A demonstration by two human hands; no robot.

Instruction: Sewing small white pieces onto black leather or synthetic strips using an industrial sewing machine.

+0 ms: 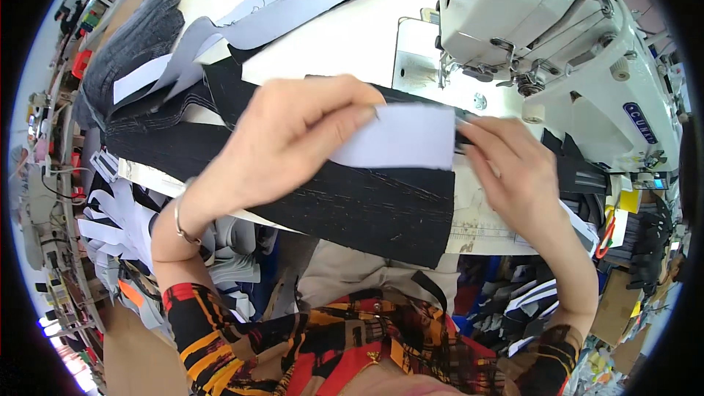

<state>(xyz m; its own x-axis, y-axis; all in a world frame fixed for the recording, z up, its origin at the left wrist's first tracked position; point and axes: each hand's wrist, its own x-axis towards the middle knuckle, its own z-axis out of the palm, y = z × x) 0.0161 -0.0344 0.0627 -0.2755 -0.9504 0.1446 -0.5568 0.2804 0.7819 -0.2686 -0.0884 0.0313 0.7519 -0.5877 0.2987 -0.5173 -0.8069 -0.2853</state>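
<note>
Sewing machine [506,11] blocks far right; gap toward white strips [304,9].

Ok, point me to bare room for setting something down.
The biggest bare patch of table lies between the white strips, the machine and the black cloth. A smaller one lies between the cloth's right end and the right hand. The left end is crowded: grey cloth, strips and black cloth.

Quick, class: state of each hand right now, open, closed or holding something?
Left hand: closed, pinching the white strip.
Right hand: partly curled at the strip's right end; too blurred to tell whether it holds anything.
</note>
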